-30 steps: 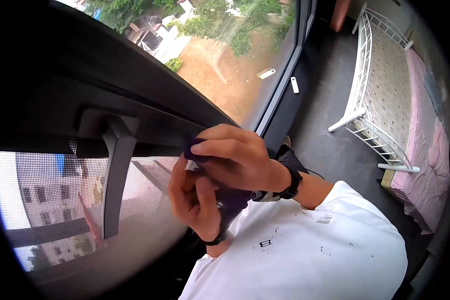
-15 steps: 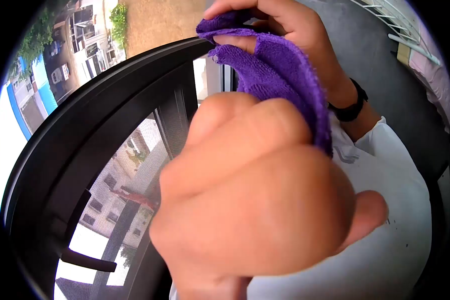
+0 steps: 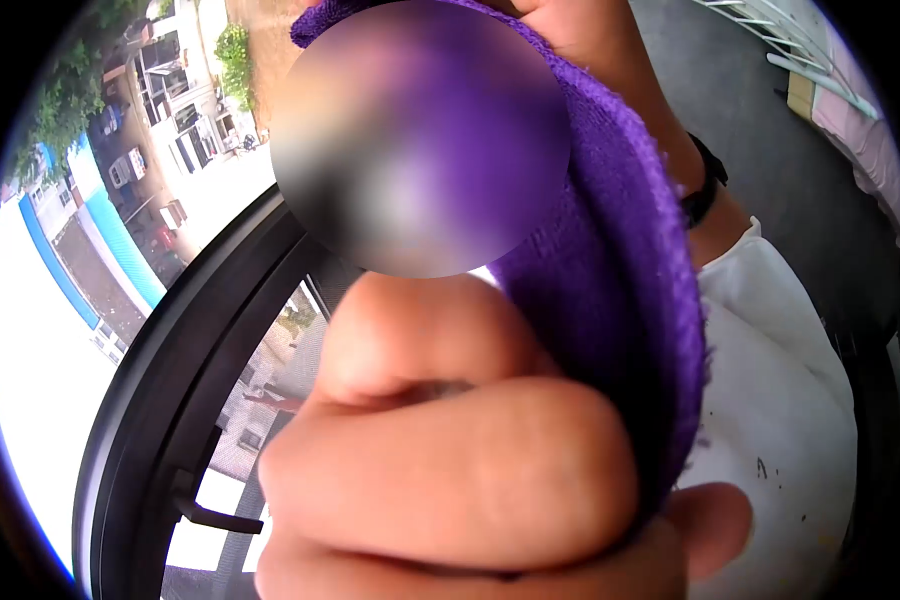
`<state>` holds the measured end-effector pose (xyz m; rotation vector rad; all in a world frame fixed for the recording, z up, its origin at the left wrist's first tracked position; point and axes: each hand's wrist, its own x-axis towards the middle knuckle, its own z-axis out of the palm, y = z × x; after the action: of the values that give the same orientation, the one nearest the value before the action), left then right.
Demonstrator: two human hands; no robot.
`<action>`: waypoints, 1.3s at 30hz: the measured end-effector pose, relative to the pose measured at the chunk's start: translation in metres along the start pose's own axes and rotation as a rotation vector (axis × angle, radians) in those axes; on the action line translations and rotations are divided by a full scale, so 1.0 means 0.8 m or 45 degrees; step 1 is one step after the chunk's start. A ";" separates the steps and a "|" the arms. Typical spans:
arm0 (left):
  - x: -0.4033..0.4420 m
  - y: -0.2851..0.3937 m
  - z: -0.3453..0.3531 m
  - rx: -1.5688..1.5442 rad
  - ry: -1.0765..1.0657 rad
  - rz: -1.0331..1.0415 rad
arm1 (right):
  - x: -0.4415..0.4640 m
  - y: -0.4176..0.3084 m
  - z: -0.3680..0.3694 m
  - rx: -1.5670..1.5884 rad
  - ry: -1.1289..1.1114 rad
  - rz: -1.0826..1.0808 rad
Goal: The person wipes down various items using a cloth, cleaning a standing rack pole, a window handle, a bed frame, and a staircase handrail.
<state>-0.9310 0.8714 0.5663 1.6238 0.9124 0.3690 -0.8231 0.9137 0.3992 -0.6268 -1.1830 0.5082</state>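
Note:
A purple terry cloth (image 3: 620, 260) is stretched between my two hands, with a frayed edge along its right side. My left hand (image 3: 460, 460) fills the lower middle, very near the camera, its fingers curled into a fist around the cloth's lower part. At the top edge, my right hand (image 3: 585, 28) has hold of the cloth's upper part. Its fingers are mostly hidden by the cloth, a round blurred patch and the frame edge. A black band (image 3: 707, 180) circles the right wrist.
To the left is a dark window frame (image 3: 140, 440) with a handle (image 3: 220, 518) and a mesh screen. Buildings and trees (image 3: 70, 95) appear outside. A white rack (image 3: 770, 25) and pink fabric (image 3: 860, 145) are at upper right, above the grey floor (image 3: 750, 110). A white garment (image 3: 770, 400) covers my body.
Both hands and the cloth have come closer to the camera. The cloth looks larger, and its upper end has shifted up and left. The window frame sits further right and lower in view.

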 end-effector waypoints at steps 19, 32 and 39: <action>0.059 0.039 0.038 0.069 -0.051 0.120 | 0.030 -0.003 -0.078 0.288 -0.015 0.424; 0.109 0.054 0.067 0.068 -0.155 0.259 | 0.051 0.002 -0.152 -0.105 -0.054 0.177; 0.122 0.084 0.078 0.091 -0.186 0.296 | 0.061 -0.030 -0.171 -0.264 0.075 0.327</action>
<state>-0.8018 0.8987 0.5887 1.8038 0.6347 0.3756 -0.6771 0.9036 0.4151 -0.9743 -1.1136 0.5831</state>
